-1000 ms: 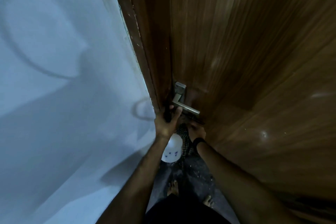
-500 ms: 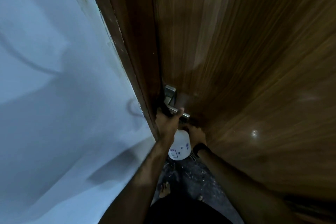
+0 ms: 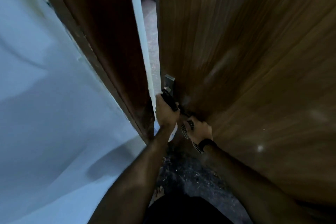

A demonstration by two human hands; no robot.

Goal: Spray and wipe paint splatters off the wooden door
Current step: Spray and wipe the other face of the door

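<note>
While ajar, one door, two hands

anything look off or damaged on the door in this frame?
Pale smears and specks mark the wooden door, notably one bright spot right of the hands. The frame edge by the wall looks chipped. Nothing else stands out.

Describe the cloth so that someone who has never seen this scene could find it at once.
Start at the big wooden door and go down to its metal handle. Just below, the right hand grips the cloth, the only black-and-white checked thing there.
</note>
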